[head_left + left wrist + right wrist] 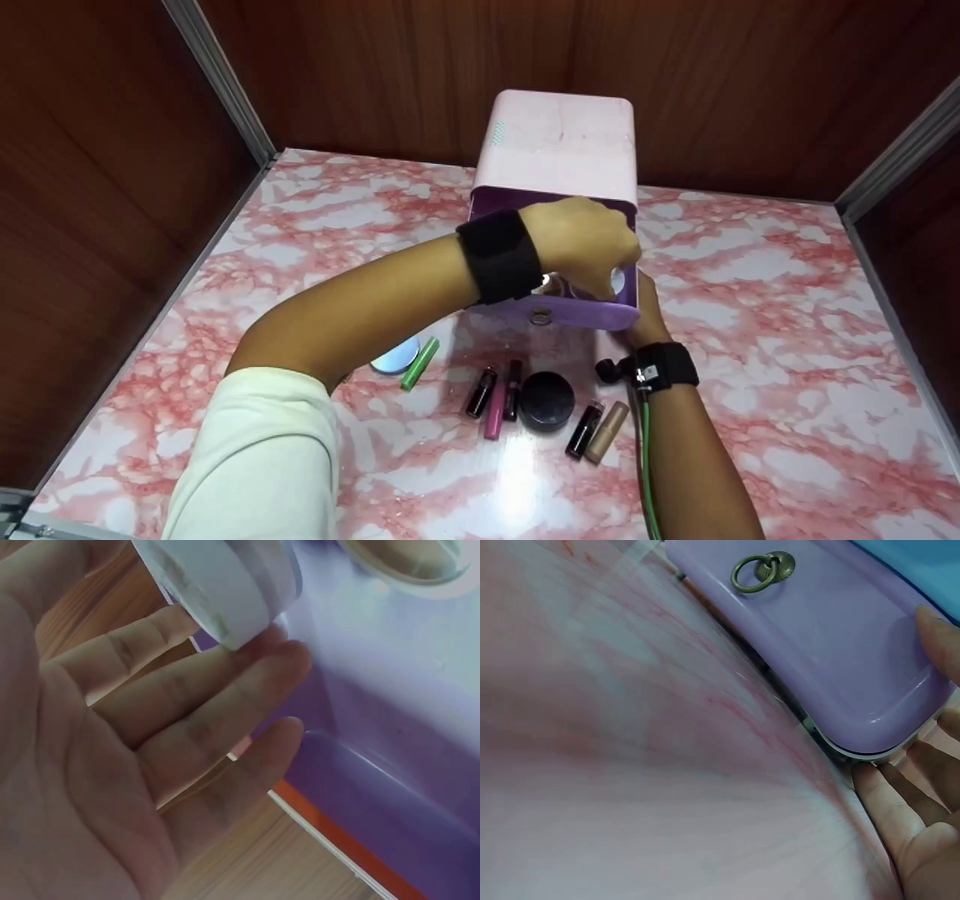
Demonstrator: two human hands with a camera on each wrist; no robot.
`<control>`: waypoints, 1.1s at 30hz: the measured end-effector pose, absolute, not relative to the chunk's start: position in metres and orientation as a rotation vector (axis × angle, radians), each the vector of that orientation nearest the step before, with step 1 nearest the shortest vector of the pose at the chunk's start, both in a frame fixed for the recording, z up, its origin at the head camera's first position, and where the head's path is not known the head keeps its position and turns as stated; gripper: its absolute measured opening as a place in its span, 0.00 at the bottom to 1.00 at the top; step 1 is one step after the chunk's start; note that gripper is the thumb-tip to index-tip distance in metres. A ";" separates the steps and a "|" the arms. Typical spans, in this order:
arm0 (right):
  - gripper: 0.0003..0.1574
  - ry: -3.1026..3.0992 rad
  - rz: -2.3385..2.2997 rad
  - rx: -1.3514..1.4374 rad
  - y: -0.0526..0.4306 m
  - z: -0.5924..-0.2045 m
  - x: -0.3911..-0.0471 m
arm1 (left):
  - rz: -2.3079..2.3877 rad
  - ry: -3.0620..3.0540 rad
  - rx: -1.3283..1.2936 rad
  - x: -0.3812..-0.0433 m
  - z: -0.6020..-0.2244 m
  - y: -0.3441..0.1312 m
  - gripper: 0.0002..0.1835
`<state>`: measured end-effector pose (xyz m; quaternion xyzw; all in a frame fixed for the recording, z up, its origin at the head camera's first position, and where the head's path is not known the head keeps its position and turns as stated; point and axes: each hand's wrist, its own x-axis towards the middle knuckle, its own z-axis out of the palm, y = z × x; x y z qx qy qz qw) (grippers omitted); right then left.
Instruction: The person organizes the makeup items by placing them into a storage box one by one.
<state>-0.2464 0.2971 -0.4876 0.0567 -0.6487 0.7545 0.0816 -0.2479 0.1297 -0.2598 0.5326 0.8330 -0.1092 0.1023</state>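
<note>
A pink box [559,150] stands at the back, its purple drawer [510,313] pulled out, with a ring pull [756,571] on the front. My left hand [581,244] reaches over the drawer from the left and holds a white round container [225,589] at its fingers; the thumb's contact is hidden. Inside the drawer lies a round item with a pale rim [412,566]. At the drawer's right front corner my right hand [919,829] grips the edge, thumb on the purple front, other fingers at the side and below. The head view mostly hides these fingers.
In front of the drawer lie dark tubes [481,391], a pink tube [496,409], a round black case [547,401] and a tan tube [607,433]. A green tube [420,364] and a light-blue disc [396,356] are further left. Wooden panels [360,75] enclose the marbled table [750,337].
</note>
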 end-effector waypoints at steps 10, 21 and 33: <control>0.27 -2.156 1.982 0.145 0.303 -0.496 -0.253 | -0.376 2.391 1.515 -0.250 -0.263 0.136 0.09; 0.15 -2.131 2.051 0.081 0.305 -0.495 -0.253 | -0.403 2.371 1.362 -0.245 -0.263 0.138 0.12; 0.16 -2.230 1.903 0.129 0.308 -0.494 -0.253 | -0.496 2.374 1.527 -0.240 -0.261 0.139 0.08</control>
